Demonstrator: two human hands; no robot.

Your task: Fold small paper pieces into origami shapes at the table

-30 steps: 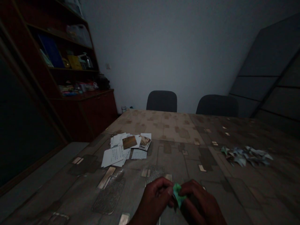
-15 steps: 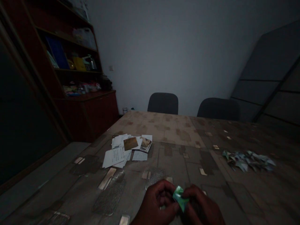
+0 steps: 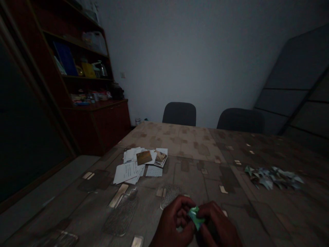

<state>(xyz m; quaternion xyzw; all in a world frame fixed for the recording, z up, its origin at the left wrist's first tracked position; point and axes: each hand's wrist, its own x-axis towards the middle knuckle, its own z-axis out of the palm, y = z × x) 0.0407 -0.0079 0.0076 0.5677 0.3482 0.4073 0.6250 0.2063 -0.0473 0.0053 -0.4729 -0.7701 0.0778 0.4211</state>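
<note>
Close to the near side of the table, a small folded piece of green paper (image 3: 196, 217) is pinched between both my hands. My left hand (image 3: 175, 222) has its fingers curled and grips the paper's left edge. From the other side my right hand (image 3: 218, 224) presses on it with thumb and fingertips. The paper looks creased and pointed at its corners; its lower part is partly covered by my fingers. Off to the right lies a heap of similar folded paper pieces (image 3: 273, 177), greenish and grey.
A loose stack of printed cards (image 3: 126, 172) lies left of centre on the patterned tablecloth (image 3: 190, 140). Two dark chairs (image 3: 179, 114) stand behind the table. A red-brown cabinet (image 3: 110, 120) with filled shelves is at the left, and grey panels (image 3: 288, 79) lean at the right.
Both hands still grip the green paper, which has turned slightly between the fingers. My right hand has shifted a little to the left. The whole view has moved slightly.
</note>
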